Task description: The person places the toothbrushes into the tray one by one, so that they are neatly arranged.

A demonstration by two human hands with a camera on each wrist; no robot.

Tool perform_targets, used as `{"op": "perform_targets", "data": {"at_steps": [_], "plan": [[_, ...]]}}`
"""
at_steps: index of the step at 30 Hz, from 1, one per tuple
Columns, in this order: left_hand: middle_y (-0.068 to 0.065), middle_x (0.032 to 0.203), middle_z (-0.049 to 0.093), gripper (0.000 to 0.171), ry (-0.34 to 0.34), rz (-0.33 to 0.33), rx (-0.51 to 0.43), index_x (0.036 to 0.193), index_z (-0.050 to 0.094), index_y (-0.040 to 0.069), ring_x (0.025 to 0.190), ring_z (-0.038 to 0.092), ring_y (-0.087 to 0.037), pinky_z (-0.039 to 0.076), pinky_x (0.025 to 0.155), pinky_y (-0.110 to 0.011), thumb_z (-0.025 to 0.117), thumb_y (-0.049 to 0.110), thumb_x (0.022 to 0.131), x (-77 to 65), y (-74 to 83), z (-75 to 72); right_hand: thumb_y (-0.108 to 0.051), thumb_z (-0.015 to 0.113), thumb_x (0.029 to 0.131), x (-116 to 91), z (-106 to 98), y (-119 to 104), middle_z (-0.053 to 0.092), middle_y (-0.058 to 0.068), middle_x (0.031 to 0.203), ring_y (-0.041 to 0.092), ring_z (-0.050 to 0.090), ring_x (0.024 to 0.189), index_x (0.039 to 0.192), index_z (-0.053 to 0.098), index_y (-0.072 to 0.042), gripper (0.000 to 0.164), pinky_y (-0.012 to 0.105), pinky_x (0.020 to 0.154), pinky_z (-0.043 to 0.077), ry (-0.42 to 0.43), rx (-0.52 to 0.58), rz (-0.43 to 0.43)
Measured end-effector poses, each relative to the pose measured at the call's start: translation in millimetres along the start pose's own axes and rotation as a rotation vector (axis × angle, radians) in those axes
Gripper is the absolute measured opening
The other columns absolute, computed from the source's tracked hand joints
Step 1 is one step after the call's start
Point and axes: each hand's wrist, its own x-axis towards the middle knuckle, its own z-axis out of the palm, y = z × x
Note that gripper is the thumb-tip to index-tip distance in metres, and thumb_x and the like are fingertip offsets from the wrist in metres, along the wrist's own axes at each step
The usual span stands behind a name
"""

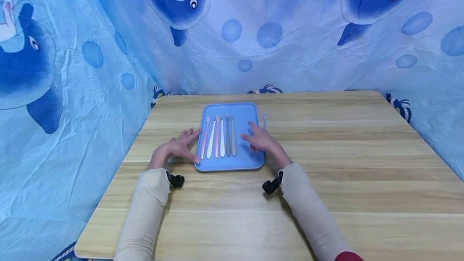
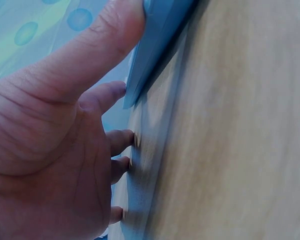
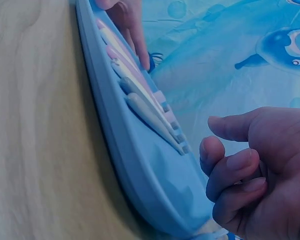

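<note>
A blue tray [image 1: 248, 164] lies on the table, bearing several toothbrushes [image 1: 222, 142] side by side in pink, white and grey. My left hand [image 1: 180, 146] spreads its fingers at the tray's left edge, thumb over the near corner and index fingertip at the rim. Above the tray's right part hovers my right hand [image 1: 262, 138], thumb and index apart, the other fingers loosely curled around nothing. Just right of the tray, partly hidden by that hand, a blue toothbrush [image 1: 265, 120] lies on the table.
The wooden table [image 1: 344, 152] extends well to the right of the tray. A blue curtain [image 1: 297, 63] with printed whales hangs behind the table and along its left side. Each wrist carries a small black camera [image 1: 271, 186].
</note>
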Motion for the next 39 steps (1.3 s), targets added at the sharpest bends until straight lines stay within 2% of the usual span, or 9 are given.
{"op": "perform_targets", "data": {"at_steps": [13, 24, 31, 39], "plan": [[-0.018, 0.169, -0.012, 0.132, 0.008, -0.003, -0.002, 0.163, -0.001, 0.025, 0.155, -0.016, -0.045, -0.01, 0.12, -0.072, 0.085, 0.059, 0.069, 0.5, -0.1, 0.6, -0.035, 0.054, 0.104, -7, -27, 12, 0.059, 0.002, 0.057, 0.015, 0.053, 0.046, 0.161, 0.011, -0.008, 0.077, 0.027, 0.047, 0.043, 0.042, -0.023, -0.037], [-0.02, 0.169, -0.012, 0.131, 0.005, -0.004, -0.003, 0.163, -0.001, 0.023, 0.155, -0.016, -0.045, -0.009, 0.12, -0.072, 0.085, 0.057, 0.07, 0.5, 0.7, 0.7, -0.032, 0.055, 0.103, -13, -46, 24, 0.059, 0.002, 0.055, 0.015, 0.053, 0.045, 0.162, 0.009, -0.01, 0.078, 0.026, 0.045, 0.042, 0.066, 0.037, -0.017], [-0.02, 0.169, -0.012, 0.13, 0.005, 0.002, -0.016, 0.163, 0.0, 0.023, 0.155, -0.016, -0.045, -0.009, 0.119, -0.073, 0.085, 0.056, 0.07, -0.3, 1.6, 0.3, -0.034, 0.054, 0.103, -18, -53, 28, 0.061, 0.004, 0.06, 0.017, 0.056, 0.051, 0.162, 0.008, -0.009, 0.079, 0.027, 0.048, 0.044, 0.073, 0.042, 0.012], [-0.02, 0.169, -0.013, 0.131, 0.002, 0.007, -0.016, 0.163, 0.0, 0.023, 0.155, -0.017, -0.044, -0.009, 0.119, -0.073, 0.085, 0.056, 0.07, -0.2, 0.6, 0.4, -0.035, 0.053, 0.104, -19, -60, 38, 0.059, 0.001, 0.057, 0.014, 0.052, 0.048, 0.162, 0.006, -0.007, 0.079, 0.026, 0.047, 0.041, 0.061, 0.017, 0.035]]}}
